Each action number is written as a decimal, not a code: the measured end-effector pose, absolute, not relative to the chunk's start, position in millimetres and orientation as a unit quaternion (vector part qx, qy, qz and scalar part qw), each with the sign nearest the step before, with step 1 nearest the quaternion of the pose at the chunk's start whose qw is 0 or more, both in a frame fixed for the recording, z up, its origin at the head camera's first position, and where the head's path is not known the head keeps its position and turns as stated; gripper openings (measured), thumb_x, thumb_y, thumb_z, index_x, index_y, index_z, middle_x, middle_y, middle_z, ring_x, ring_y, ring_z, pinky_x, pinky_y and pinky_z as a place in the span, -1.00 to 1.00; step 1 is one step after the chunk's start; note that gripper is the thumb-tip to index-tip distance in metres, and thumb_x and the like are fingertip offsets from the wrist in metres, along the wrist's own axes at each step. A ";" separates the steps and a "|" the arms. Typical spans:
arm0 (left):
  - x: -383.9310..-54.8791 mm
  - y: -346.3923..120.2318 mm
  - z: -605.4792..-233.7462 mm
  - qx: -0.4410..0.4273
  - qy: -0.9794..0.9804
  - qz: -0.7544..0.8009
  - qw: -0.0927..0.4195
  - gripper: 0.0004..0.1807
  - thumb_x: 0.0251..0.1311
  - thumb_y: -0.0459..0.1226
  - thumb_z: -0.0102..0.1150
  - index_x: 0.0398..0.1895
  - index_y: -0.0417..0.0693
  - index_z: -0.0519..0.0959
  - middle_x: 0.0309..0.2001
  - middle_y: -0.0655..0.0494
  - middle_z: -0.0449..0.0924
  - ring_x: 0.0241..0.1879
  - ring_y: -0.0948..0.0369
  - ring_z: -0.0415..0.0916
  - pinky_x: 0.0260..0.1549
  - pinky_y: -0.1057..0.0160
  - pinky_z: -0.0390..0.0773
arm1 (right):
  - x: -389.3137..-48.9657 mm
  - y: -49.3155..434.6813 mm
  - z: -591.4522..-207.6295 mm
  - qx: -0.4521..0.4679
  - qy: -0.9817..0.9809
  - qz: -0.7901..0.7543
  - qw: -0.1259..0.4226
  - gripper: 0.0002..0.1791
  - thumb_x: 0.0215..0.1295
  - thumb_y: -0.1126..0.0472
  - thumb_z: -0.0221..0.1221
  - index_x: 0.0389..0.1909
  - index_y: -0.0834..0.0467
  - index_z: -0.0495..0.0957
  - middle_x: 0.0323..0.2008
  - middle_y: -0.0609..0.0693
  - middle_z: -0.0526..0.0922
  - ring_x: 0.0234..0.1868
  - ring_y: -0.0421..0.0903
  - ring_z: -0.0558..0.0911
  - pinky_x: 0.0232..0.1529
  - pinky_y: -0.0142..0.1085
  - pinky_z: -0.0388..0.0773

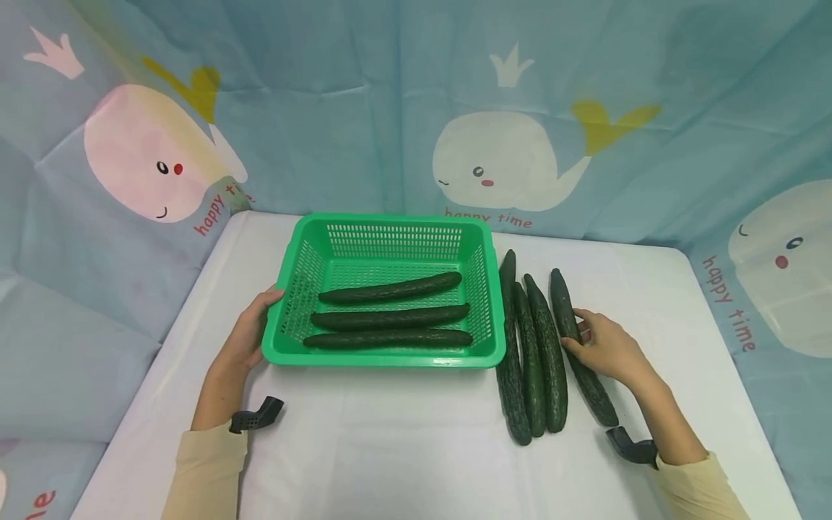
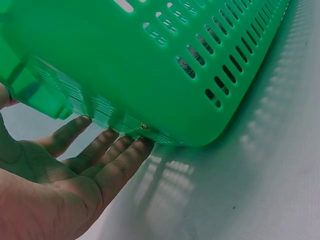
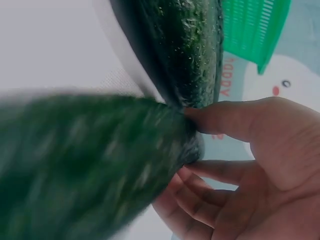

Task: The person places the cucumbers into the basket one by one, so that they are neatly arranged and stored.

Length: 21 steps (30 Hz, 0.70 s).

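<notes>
In the head view, a green plastic basket stands on the white table with three cucumbers lying crosswise in it. My left hand is at its left side. The left wrist view shows extended fingertips touching the basket's outer wall, with a bit of the thumb by the rim. Out to the right, my right hand pinches a dark green cucumber between thumb and fingers. That cucumber lies slanted, and up close in the right wrist view it is blurred.
Three more cucumbers lie lengthwise side by side against the basket's right edge, left of the held one. A blue curtain with whale prints hangs behind the table. Each wrist wears a small black camera mount.
</notes>
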State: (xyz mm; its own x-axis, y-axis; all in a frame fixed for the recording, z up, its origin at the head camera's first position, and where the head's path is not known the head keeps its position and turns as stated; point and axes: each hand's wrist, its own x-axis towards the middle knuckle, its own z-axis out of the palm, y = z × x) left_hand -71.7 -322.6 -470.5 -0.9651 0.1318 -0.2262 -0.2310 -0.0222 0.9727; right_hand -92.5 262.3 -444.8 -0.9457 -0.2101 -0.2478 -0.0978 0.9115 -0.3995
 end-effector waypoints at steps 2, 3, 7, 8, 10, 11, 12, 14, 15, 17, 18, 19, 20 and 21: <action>-71.5 -322.7 -471.4 -0.028 0.686 0.716 0.126 -0.17 0.65 0.12 -0.32 0.76 -0.08 -0.21 0.58 -0.23 0.09 0.31 0.39 0.49 0.20 0.45 0.65 | -92.1 263.0 -443.5 -0.080 0.968 -0.190 0.143 -0.21 0.41 0.11 0.33 0.46 0.51 0.31 0.02 0.48 0.67 -0.04 0.36 0.72 -0.18 0.23 0.71; -71.4 -322.8 -471.7 -0.024 0.685 0.718 0.124 -0.18 0.66 0.11 -0.33 0.75 -0.09 -0.20 0.56 -0.22 0.12 0.30 0.37 0.50 0.20 0.43 0.66 | -91.9 263.2 -443.0 -0.079 0.969 -0.188 0.142 -0.23 0.39 0.13 0.33 0.46 0.49 0.32 0.03 0.48 0.68 -0.03 0.36 0.72 -0.18 0.22 0.72; -71.4 -322.7 -471.3 -0.023 0.683 0.719 0.126 -0.18 0.66 0.12 -0.33 0.76 -0.07 -0.21 0.58 -0.23 0.07 0.33 0.37 0.46 0.21 0.44 0.64 | -91.1 262.9 -441.1 -0.075 0.971 -0.180 0.138 -0.25 0.37 0.19 0.29 0.48 0.45 0.32 0.08 0.49 0.67 0.00 0.38 0.71 -0.22 0.20 0.72; -71.3 -322.6 -470.7 -0.025 0.683 0.719 0.127 -0.18 0.66 0.13 -0.33 0.76 -0.06 -0.21 0.59 -0.25 0.05 0.33 0.36 0.45 0.20 0.45 0.64 | -90.9 262.4 -440.9 -0.074 0.972 -0.178 0.136 -0.25 0.36 0.20 0.28 0.48 0.45 0.32 0.09 0.50 0.66 0.00 0.39 0.71 -0.22 0.22 0.72; -71.1 -322.3 -469.9 -0.030 0.684 0.718 0.126 -0.18 0.65 0.13 -0.32 0.76 -0.04 -0.21 0.63 -0.28 0.00 0.33 0.38 0.44 0.21 0.46 0.63 | -90.6 260.6 -440.8 -0.073 0.973 -0.172 0.132 -0.25 0.37 0.21 0.27 0.48 0.46 0.31 0.10 0.51 0.65 0.01 0.43 0.70 -0.21 0.25 0.72; -71.0 -322.2 -469.5 -0.032 0.684 0.718 0.126 -0.18 0.65 0.13 -0.33 0.76 -0.03 -0.21 0.64 -0.30 -0.02 0.33 0.37 0.44 0.21 0.46 0.63 | -90.5 259.5 -441.0 -0.072 0.975 -0.168 0.130 -0.25 0.37 0.19 0.27 0.48 0.46 0.31 0.09 0.52 0.65 0.01 0.44 0.70 -0.22 0.26 0.72; -70.9 -322.0 -469.2 -0.034 0.685 0.717 0.125 -0.18 0.65 0.13 -0.32 0.76 -0.04 -0.21 0.65 -0.31 -0.04 0.33 0.39 0.43 0.21 0.47 0.62 | -90.4 258.5 -441.1 -0.072 0.976 -0.162 0.128 -0.25 0.38 0.17 0.28 0.48 0.46 0.31 0.09 0.52 0.65 0.01 0.45 0.70 -0.22 0.27 0.72; -71.1 -322.0 -469.0 -0.037 0.684 0.718 0.125 -0.18 0.65 0.13 -0.33 0.76 -0.04 -0.21 0.65 -0.33 -0.04 0.32 0.38 0.44 0.20 0.47 0.63 | -90.3 256.2 -442.4 -0.068 0.978 -0.155 0.124 -0.24 0.41 0.13 0.29 0.48 0.45 0.32 0.08 0.52 0.65 0.01 0.46 0.71 -0.22 0.28 0.72; -71.2 -322.0 -468.9 -0.039 0.684 0.717 0.125 -0.17 0.65 0.13 -0.32 0.76 -0.04 -0.21 0.65 -0.33 -0.05 0.32 0.39 0.43 0.20 0.48 0.62 | -90.1 255.2 -443.1 -0.066 0.978 -0.152 0.123 -0.24 0.41 0.11 0.30 0.48 0.45 0.32 0.08 0.52 0.65 0.01 0.46 0.71 -0.23 0.28 0.72; -71.5 -322.0 -468.8 -0.039 0.684 0.717 0.128 -0.17 0.64 0.14 -0.32 0.76 -0.04 -0.22 0.66 -0.32 -0.06 0.33 0.38 0.42 0.20 0.48 0.62 | -89.9 254.3 -444.0 -0.063 0.980 -0.146 0.121 -0.23 0.43 0.08 0.31 0.48 0.44 0.33 0.07 0.52 0.65 0.00 0.46 0.71 -0.24 0.28 0.72; -71.5 -321.9 -468.7 -0.039 0.683 0.718 0.129 -0.16 0.64 0.14 -0.31 0.76 -0.03 -0.23 0.66 -0.32 -0.07 0.33 0.38 0.42 0.20 0.49 0.62 | -89.8 254.3 -444.2 -0.061 0.980 -0.145 0.122 -0.23 0.43 0.07 0.31 0.48 0.44 0.33 0.07 0.52 0.64 0.00 0.47 0.70 -0.25 0.29 0.72; -71.8 -321.9 -468.9 -0.039 0.682 0.718 0.130 -0.16 0.64 0.14 -0.32 0.76 -0.03 -0.23 0.66 -0.31 -0.06 0.33 0.37 0.41 0.21 0.49 0.62 | -89.7 254.1 -444.5 -0.060 0.980 -0.145 0.123 -0.23 0.43 0.07 0.30 0.48 0.44 0.32 0.07 0.53 0.64 0.00 0.47 0.70 -0.24 0.29 0.71; -71.8 -321.8 -468.8 -0.037 0.683 0.717 0.130 -0.16 0.64 0.14 -0.32 0.76 -0.04 -0.24 0.66 -0.31 -0.08 0.34 0.38 0.40 0.21 0.49 0.61 | -89.7 254.1 -444.7 -0.060 0.980 -0.145 0.125 -0.23 0.43 0.06 0.30 0.48 0.44 0.32 0.07 0.53 0.64 0.00 0.47 0.70 -0.24 0.29 0.71; -71.9 -321.8 -469.0 -0.037 0.683 0.718 0.130 -0.16 0.64 0.13 -0.32 0.76 -0.04 -0.23 0.66 -0.31 -0.08 0.34 0.38 0.40 0.21 0.49 0.60 | -89.6 254.4 -444.6 -0.060 0.980 -0.144 0.126 -0.23 0.43 0.06 0.30 0.48 0.44 0.32 0.08 0.53 0.64 0.01 0.48 0.70 -0.23 0.30 0.71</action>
State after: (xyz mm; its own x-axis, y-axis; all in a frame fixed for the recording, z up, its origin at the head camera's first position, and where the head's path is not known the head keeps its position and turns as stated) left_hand -71.9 -321.8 -469.0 -0.9635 0.1360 -0.2304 -0.2370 -0.0336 0.9709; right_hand -89.6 254.4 -444.6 -0.9611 -0.1540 -0.2295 -0.0812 0.9511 -0.2980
